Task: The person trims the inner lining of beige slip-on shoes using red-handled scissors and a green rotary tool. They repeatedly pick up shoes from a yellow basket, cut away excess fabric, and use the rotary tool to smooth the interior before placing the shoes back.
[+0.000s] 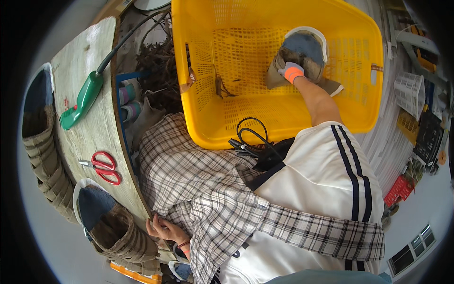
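My right hand [291,72], in a grey and orange glove, reaches into a large yellow plastic basket [182,57]. Its fingers close on a brown, fur-lined shoe upper [305,45] with a blue inside and a white rim; the fingertips are partly hidden. At lower left, my bare left hand [165,231] rests by the edge of a worn wooden board [85,142], holding nothing, fingers apart. On the board lie red-handled scissors [106,167] and a green corded hand tool [82,99]. Beside that hand stands a nested stack of similar shoe uppers [113,225].
Another stack of uppers [40,128] stands past the board's left side. Dark scraps [158,71] are heaped between board and basket. A black cable [250,137] lies at the basket's near edge. A plaid apron [179,165] covers my lap. Crates [409,94] stand far right.
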Demonstrator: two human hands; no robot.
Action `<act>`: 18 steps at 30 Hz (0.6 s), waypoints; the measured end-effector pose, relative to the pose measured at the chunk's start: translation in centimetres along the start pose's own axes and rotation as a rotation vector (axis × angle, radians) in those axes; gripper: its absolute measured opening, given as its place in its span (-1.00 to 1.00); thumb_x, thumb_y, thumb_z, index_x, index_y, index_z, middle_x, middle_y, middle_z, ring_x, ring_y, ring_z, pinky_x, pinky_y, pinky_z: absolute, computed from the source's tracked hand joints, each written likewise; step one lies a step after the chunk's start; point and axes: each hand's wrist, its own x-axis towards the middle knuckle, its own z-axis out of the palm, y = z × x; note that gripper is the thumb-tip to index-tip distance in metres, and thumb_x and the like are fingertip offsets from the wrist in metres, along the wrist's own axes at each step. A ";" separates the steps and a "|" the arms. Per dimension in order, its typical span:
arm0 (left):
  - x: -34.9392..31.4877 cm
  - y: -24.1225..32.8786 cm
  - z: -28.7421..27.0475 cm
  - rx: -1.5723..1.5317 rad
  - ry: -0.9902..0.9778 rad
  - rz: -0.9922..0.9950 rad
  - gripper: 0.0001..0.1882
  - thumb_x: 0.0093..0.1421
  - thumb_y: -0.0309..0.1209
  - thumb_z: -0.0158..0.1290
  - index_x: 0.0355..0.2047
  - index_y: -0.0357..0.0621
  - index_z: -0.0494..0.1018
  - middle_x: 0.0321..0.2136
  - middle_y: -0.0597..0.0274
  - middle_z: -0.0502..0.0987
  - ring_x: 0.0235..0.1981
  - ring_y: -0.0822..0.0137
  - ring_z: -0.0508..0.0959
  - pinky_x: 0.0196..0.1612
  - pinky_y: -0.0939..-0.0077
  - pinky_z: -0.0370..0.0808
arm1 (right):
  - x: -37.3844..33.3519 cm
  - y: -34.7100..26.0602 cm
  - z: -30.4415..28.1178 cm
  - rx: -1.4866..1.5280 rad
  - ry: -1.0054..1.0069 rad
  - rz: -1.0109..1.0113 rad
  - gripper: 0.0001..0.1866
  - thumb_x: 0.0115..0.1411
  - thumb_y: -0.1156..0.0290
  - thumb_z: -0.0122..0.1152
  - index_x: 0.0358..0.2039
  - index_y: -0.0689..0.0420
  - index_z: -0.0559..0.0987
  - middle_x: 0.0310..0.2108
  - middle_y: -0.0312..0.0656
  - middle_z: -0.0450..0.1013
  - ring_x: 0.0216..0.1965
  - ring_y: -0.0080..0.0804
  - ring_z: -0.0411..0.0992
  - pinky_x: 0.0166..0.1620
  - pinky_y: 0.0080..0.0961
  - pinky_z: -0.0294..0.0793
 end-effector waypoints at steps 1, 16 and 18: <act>-0.1 0.1 0.1 0.003 0.006 -0.005 -0.77 0.22 -0.65 -0.19 -0.18 -0.37 0.43 0.03 0.08 0.16 -0.25 0.37 0.39 -0.30 0.59 0.40 | -1.0 -0.7 -0.4 0.027 -0.014 -0.048 -0.38 0.03 -0.16 0.18 -0.73 0.21 0.34 -0.77 -0.16 0.22 -0.73 -0.23 0.20 -0.59 -0.20 0.21; 4.2 4.9 -0.4 -0.348 0.088 0.067 -0.76 0.17 -0.69 -0.11 -0.18 -0.30 0.47 -0.20 0.09 0.44 -0.22 0.24 0.48 -0.24 0.47 0.49 | -6.0 -6.6 0.7 2.007 -0.538 0.008 0.01 0.06 0.75 0.06 0.27 0.13 -0.45 0.29 0.13 -0.33 0.11 0.10 0.23 0.00 -0.21 0.42; 5.1 6.3 -0.8 -0.455 0.052 0.117 -0.75 0.16 -0.71 -0.09 -0.18 -0.31 0.47 -0.21 0.07 0.46 -0.25 0.22 0.50 -0.23 0.47 0.49 | -9.2 -6.4 -0.1 2.099 -0.429 0.027 -0.06 0.06 0.77 0.04 0.26 0.19 -0.37 0.28 0.15 -0.29 0.07 0.13 0.26 -0.02 -0.18 0.44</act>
